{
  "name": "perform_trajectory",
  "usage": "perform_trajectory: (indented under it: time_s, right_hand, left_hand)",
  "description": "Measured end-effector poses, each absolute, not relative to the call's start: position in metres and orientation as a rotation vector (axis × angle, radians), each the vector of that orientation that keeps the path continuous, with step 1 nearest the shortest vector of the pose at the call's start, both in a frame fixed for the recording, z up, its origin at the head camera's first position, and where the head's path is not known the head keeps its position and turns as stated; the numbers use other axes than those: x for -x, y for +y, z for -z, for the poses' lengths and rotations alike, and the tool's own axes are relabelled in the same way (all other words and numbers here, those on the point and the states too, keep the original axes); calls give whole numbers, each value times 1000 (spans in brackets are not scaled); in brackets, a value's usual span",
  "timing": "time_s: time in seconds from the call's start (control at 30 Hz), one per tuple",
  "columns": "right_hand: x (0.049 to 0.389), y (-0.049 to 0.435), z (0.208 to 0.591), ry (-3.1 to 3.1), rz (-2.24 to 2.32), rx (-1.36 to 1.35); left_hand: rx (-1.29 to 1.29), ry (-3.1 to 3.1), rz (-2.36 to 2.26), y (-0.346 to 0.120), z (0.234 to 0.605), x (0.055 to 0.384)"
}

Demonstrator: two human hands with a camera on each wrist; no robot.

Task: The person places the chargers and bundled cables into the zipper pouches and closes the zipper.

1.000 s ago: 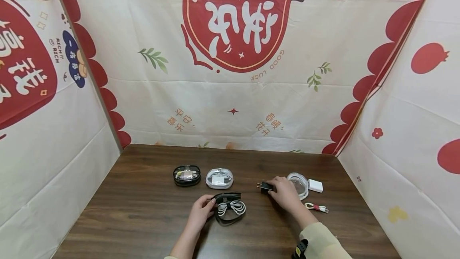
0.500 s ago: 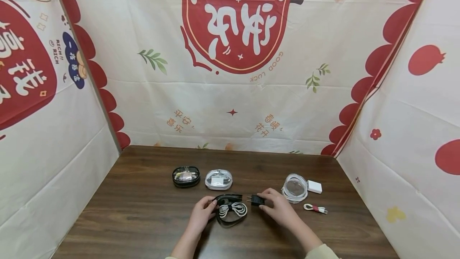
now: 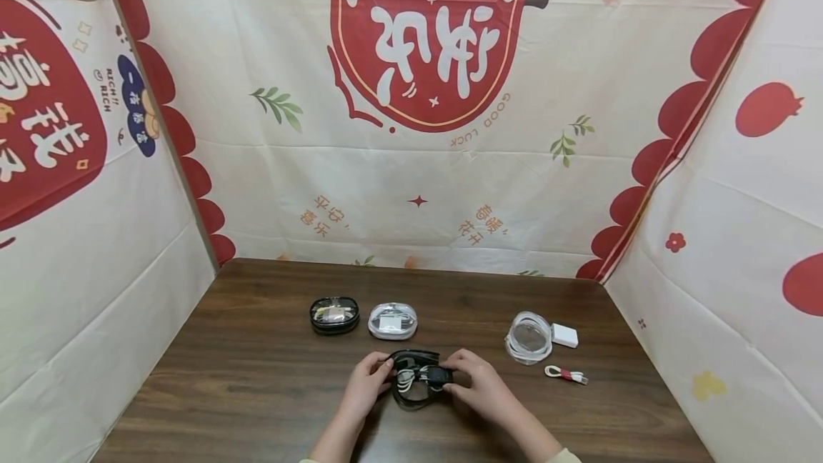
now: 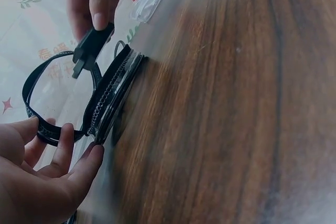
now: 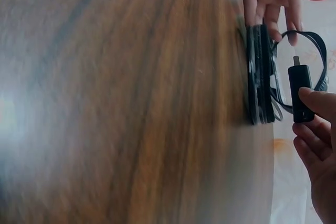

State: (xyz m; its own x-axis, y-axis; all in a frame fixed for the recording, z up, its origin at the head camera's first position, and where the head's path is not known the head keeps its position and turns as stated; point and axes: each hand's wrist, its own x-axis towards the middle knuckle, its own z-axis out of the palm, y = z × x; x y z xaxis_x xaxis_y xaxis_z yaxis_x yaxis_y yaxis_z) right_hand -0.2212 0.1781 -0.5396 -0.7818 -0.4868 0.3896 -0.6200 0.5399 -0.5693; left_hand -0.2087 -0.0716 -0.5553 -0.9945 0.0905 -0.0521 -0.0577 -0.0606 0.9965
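A small clear zip case with black edging (image 3: 405, 403) lies opened at the front middle of the table, its lid raised in the left wrist view. My left hand (image 3: 363, 386) pinches the case's rim at its left side, between thumb and fingers. Inside the case is a coiled white cable (image 3: 405, 379) with a dark tie. Over the case's right part, my right hand (image 3: 477, 381) pinches a black charger plug (image 3: 440, 376). The charger's metal prongs point toward the left hand in the right wrist view (image 5: 300, 93). Whether the charger touches the cable I cannot tell.
Behind stand a zipped black-edged case (image 3: 334, 316) and a zipped white-edged case (image 3: 393, 321), both with things inside. To the right lie an opened white-edged case (image 3: 529, 338), a white charger (image 3: 564, 335) and a white cable with a red tie (image 3: 566, 375). Fabric walls enclose the table.
My right hand has carried the black charger leftward and toward me, from the table beside the white-edged case to over the black-edged one. My left hand has kept its grip on the rim.
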Motion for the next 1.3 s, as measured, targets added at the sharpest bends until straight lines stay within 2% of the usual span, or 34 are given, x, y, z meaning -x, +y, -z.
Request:
perform_trajectory:
  time_s: [0.37, 0.8, 1.1, 1.3]
  right_hand:
    - [219, 160, 550, -2595, -980, -867]
    - [217, 140, 558, -2548, -854, -607]
    - [212, 130, 560, -2543, -803, -545]
    - [212, 134, 553, -2645, -824, -627]
  left_hand:
    - [-30, 2065, -2227, -71, 555, 209]
    - [-35, 2081, -2231, -67, 560, 211]
    - [-38, 2104, -2228, -65, 554, 208]
    - [-25, 2101, -2231, -65, 554, 207]
